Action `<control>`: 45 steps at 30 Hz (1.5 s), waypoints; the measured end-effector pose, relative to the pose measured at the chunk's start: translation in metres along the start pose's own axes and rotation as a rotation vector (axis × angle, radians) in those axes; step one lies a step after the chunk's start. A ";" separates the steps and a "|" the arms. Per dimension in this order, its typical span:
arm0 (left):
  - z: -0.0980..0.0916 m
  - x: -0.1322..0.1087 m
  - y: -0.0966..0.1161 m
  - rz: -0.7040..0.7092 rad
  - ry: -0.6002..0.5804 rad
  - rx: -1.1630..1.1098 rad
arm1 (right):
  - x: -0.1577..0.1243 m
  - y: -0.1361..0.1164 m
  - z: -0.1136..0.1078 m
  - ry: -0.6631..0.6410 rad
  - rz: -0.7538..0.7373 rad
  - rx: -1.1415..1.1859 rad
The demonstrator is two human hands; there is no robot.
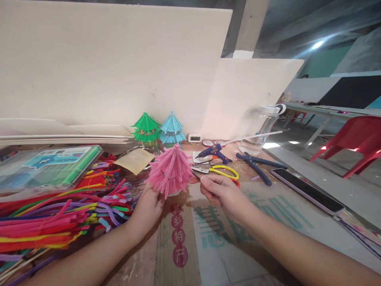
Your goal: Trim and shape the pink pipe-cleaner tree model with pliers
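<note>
The left hand (150, 198) is grasping a pink, fuzzy, tiered cone-shaped model (172, 171) low on its side, holding it upright at the centre of the frame. Just right of centre, the right hand (222, 192) is pressing thumb and fingers together beside the model; whether they are gripping a slim dark piece there, I cannot tell. Scissors with yellow plastic handles (210, 169) are lying just beyond that hand, and a dark blue glue gun (214, 151) is resting behind them. Above centre, a green fuzzy tiered model (145, 129) and a light blue fuzzy tiered model (172, 129) are standing side by side. Multicoloured fuzzy stems (59, 216) are spreading over the lower left, with a clear plastic box (49, 169) lying above them. At the right, blue-handled pliers (258, 170) are lying near a black-screened phone (308, 190), while a clear bottle (256, 135) is standing behind the pliers.
</note>
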State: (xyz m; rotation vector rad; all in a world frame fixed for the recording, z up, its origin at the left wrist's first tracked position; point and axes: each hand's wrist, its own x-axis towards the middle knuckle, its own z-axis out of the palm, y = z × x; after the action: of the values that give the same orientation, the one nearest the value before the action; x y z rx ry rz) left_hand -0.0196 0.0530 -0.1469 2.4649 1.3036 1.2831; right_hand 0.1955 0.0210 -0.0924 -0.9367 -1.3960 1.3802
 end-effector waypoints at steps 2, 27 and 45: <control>-0.001 0.000 0.001 0.006 -0.004 -0.001 | 0.000 0.000 0.000 -0.003 0.000 0.006; -0.003 0.000 -0.002 0.031 -0.019 -0.005 | 0.000 0.001 0.001 -0.024 0.032 0.092; -0.002 -0.001 -0.001 0.015 -0.017 -0.007 | -0.001 0.000 0.002 0.002 0.029 0.083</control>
State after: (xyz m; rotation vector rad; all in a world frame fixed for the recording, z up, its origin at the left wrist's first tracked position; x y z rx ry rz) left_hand -0.0219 0.0525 -0.1465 2.4804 1.2768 1.2655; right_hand 0.1942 0.0197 -0.0928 -0.9072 -1.3181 1.4473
